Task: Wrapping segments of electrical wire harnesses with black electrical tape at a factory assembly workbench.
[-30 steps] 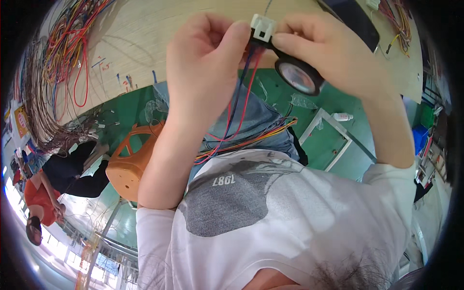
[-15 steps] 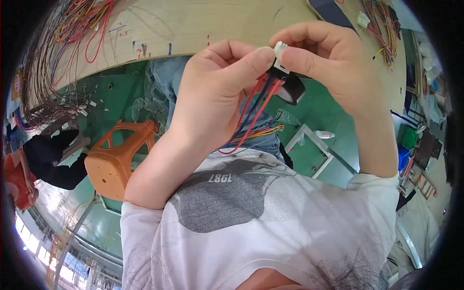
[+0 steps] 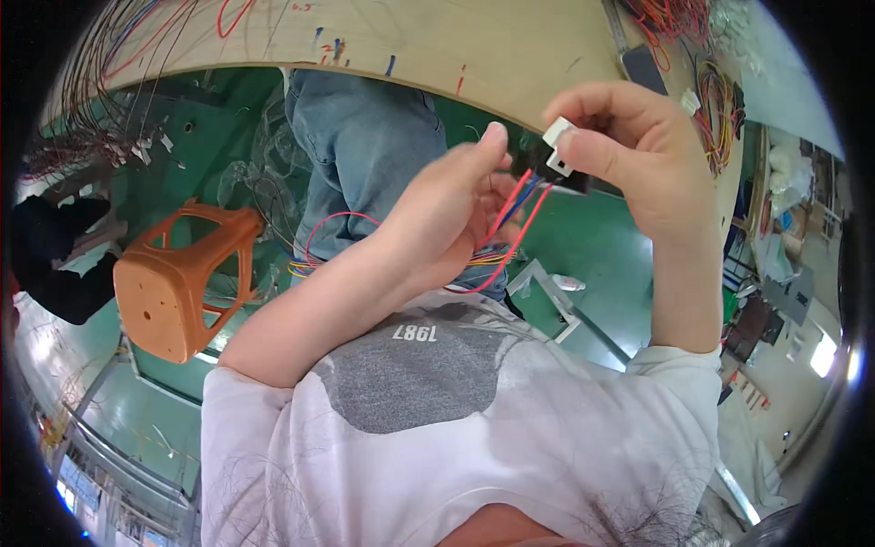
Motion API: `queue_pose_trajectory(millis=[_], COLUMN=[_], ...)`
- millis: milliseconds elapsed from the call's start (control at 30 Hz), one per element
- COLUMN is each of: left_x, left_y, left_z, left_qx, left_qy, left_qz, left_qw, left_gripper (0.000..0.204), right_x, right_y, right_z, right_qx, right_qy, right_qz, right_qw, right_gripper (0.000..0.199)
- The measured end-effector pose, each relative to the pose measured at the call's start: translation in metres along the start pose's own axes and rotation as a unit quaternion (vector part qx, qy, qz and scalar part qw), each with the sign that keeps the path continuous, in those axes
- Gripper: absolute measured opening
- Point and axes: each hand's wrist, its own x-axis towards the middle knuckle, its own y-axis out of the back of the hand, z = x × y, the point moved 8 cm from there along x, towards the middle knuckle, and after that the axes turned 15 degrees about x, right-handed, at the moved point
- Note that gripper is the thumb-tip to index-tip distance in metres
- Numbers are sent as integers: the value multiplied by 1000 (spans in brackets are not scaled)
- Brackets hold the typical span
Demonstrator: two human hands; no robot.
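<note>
Held up in the air in front of the person's chest, clear of the near edge of the wooden board (image 3: 510, 55), is a small white plastic connector (image 3: 557, 146): a blocky rectangular housing with square corners, joined to a dark body just behind it. The right hand (image 3: 638, 164) pinches this connector between thumb and fingertips, clenched firmly on it. From its underside hang several thin insulated wires (image 3: 515, 214), red and blue, smooth and glossy, curving down in a loose loop toward the lap. The left hand (image 3: 456, 214) closes on these wires just below the connector, its index finger stretched up toward the housing; the 2 hands are near one another, joined only by the wires.

The board is pale, flat and matt, with short coloured marks near its near edge and a dark flat rectangular object (image 3: 645, 68) lying toward its right end. Bundles of red, yellow and orange wire (image 3: 715, 100) lie along its right edge, and more red wires (image 3: 137, 46) trail over its left corner.

Below the board, on the glossy green floor (image 3: 602, 246), stands an orange moulded plastic stool (image 3: 182, 278) with a perforated seat. The person wears blue denim jeans (image 3: 365, 155) and a white shirt with a grey printed patch (image 3: 410, 374).
</note>
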Motion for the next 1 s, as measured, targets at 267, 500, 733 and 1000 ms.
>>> queue_pose_trajectory(millis=[267,500,733,1000], left_x=[-11,-19,-21,-45], left_y=[-14,2,7,-6], left_z=[19,40,53,74], left_qx=[-153,-80,-100,112], left_qy=[-76,-159,-97,-201], left_qz=[-155,-137,-76,-236], left_qw=[973,974,987,944], left_gripper=[54,42,35,48], right_x=[3,-2,-5,-8], right_y=[-13,-21,-36,-25], right_z=[-15,-15,-4,-1], right_qx=[-137,-104,-110,60], right_qy=[106,175,171,173], right_qz=[40,25,-24,-6], right_qw=[984,979,979,983], right_gripper=[18,20,22,21])
